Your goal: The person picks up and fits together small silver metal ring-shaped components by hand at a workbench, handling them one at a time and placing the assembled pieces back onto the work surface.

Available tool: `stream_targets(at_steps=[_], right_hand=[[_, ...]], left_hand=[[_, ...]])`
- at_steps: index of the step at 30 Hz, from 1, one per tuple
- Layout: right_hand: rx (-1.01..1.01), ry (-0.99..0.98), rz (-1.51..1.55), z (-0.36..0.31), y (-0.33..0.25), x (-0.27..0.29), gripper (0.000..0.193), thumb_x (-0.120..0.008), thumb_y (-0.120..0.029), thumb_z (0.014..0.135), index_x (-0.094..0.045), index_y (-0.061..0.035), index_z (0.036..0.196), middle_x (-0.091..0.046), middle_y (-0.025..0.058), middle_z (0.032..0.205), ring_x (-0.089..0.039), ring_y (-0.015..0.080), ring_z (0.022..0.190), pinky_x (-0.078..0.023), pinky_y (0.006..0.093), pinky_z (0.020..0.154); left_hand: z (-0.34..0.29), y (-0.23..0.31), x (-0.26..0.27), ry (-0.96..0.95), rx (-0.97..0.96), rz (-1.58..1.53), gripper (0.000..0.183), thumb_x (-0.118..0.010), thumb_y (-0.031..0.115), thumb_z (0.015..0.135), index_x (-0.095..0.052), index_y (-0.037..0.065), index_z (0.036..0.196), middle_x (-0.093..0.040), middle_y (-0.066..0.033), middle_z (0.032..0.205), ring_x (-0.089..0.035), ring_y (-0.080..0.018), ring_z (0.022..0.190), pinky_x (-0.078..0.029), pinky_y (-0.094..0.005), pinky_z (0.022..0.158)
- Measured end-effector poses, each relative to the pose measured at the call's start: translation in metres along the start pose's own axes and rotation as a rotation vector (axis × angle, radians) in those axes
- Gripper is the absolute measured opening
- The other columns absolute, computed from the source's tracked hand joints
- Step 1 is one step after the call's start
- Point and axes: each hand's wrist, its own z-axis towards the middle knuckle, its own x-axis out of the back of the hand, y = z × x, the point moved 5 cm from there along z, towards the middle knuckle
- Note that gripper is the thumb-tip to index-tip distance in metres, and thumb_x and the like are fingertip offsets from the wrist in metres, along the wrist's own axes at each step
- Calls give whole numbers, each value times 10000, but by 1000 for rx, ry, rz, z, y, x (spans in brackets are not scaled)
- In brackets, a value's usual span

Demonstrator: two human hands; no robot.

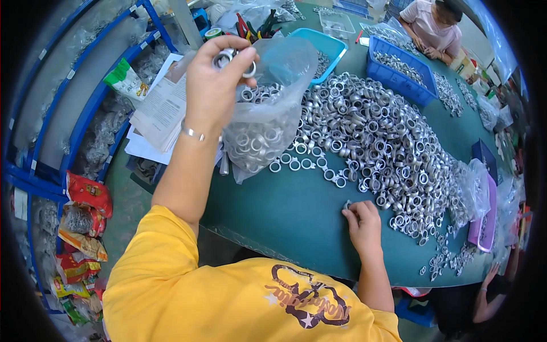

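Note:
My left hand is raised over the mouth of a clear plastic bag, its fingers closed around a few small silver metal rings. More rings lie inside the bag, seen through its side. My right hand rests low over the green table with its fingertips pinched on a small metal ring, mostly hidden by the fingers. Beyond it spreads a large heap of similar rings, each with a small lug. Several loose rings lie between heap and bag.
A turquoise tray and a blue bin stand behind the heap. Pliers are at the back left, papers beside the bag. Blue shelving lines the left. A co-worker sits across; another person's arm shows right.

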Motion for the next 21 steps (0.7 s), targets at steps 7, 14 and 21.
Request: stream_targets(at_steps=[7,14,21], right_hand=[[-293,-159,1008,-13,-8,-9,102,-585,7,829,-581,32,927,-613,68,869,-576,110,741,-483,224,660],[-142,-164,1214,-18,-19,-5,80,-569,15,848,-567,38,924,-604,113,961,-578,131,823,-485,238,729],[212,40,581,-17,-38,7,181,-690,53,691,-588,-4,828,-620,136,969,-607,215,858,-493,281,721]], left_hand=[[15,-45,7,-361,-74,681,244,-628,133,805,-609,10,1014,-614,-53,914,-561,-118,797,-452,-247,709],[-123,-20,-70,-681,-187,382,100,-679,-18,714,-612,39,761,-583,-44,789,-556,-154,717,-433,-244,633],[-207,-96,-82,-643,924,-305,81,-662,1,782,-627,-31,848,-584,-52,882,-571,-81,774,-466,-174,647]])
